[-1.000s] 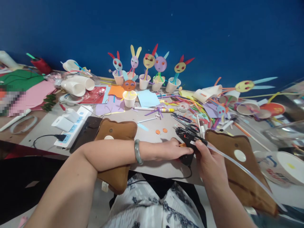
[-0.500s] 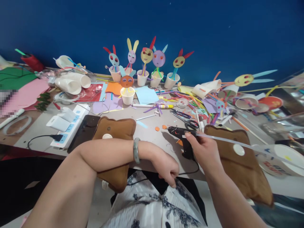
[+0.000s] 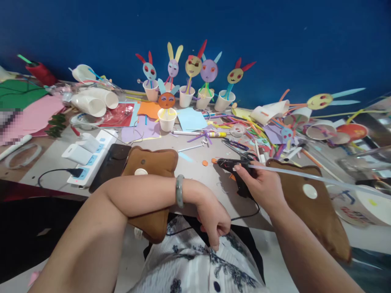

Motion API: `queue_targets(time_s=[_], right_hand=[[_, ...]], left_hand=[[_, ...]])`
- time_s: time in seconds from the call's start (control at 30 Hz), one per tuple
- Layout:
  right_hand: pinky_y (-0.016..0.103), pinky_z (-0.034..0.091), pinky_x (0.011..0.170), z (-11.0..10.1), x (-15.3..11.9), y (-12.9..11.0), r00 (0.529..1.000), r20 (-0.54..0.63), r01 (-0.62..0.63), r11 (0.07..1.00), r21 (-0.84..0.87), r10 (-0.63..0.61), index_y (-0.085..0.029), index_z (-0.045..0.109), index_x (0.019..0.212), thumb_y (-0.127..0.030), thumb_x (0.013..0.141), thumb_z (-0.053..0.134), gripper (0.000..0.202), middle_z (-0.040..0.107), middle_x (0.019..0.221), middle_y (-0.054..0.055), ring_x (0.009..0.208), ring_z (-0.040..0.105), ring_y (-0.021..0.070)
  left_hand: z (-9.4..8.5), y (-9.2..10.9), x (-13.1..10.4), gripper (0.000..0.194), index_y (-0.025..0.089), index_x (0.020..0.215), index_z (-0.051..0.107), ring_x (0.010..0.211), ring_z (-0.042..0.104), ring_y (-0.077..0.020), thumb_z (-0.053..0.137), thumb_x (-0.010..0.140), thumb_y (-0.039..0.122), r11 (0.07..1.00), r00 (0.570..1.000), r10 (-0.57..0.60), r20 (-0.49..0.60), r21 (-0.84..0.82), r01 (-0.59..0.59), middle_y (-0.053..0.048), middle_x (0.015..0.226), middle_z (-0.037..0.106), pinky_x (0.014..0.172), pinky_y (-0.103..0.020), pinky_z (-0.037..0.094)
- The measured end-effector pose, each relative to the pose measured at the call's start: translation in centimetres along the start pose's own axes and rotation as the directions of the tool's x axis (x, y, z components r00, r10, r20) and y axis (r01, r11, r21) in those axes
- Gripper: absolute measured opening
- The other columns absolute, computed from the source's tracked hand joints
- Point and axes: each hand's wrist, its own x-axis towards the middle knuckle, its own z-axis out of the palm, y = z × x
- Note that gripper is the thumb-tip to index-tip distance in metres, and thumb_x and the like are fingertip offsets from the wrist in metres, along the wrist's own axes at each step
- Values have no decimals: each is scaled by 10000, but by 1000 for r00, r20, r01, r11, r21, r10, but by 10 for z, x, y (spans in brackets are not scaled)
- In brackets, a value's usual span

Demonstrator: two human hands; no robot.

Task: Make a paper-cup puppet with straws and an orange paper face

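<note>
My right hand (image 3: 265, 185) is closed on a black glue gun (image 3: 235, 166), with a long clear glue stick (image 3: 308, 176) trailing from its rear. The gun's nozzle points left, beside two small orange paper discs (image 3: 205, 163) on the table. My left hand (image 3: 215, 217) hangs bent at the wrist over my lap, near the table's front edge. Its fingers are curled, and what they hold, if anything, is hidden. A black cord (image 3: 249, 215) runs from the gun toward my lap. Scissors (image 3: 241, 150) lie just behind the gun.
Paper-cup rabbit figures (image 3: 167, 118) stand at the back. Pipe cleaners and markers clutter the back right. Brown cushions (image 3: 152, 165) lie on both sides, the left one partly under my forearm. A power strip (image 3: 94, 159) and a dark phone (image 3: 109, 167) are at left.
The view has shifted slightly. My left hand has turned a little, its fingers pointing further down. The glue gun remains in my right hand beside the orange discs.
</note>
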Motion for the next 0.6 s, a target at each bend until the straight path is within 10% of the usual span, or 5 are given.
queue_targets(time_s=[0.6], right_hand=[[320, 384, 594, 1, 9, 2, 998, 13, 65, 989, -132, -64, -240, 537, 658, -589, 863, 601, 410, 587, 559, 2, 568, 532, 180]], left_hand=[[-2, 4, -4, 278, 198, 620, 578, 610, 529, -142, 813, 745, 277, 999, 997, -35, 67, 7, 35, 46, 592, 612, 615, -283, 440]])
